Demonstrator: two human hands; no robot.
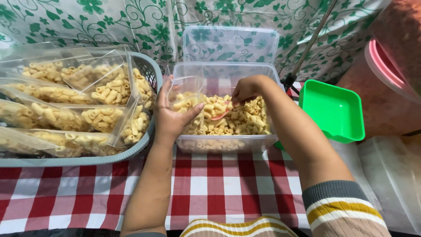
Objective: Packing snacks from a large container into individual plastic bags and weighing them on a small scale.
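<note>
My left hand (172, 115) holds a small clear bag (186, 98) open over the plastic tub (226, 142) of pasta pieces (237, 118), right hand (246, 89) gripping a pink scoop (219, 115). Keep the bag mouth low over the tub so spills fall back in.

pink scoop (220, 115) mostly buried in macaroni, grey basket (151, 70) and large jar (390, 66) cut off by edges

Left hand (172, 115) holds a clear bag (186, 97); right hand (246, 89) scoops macaroni (241, 120).
</note>
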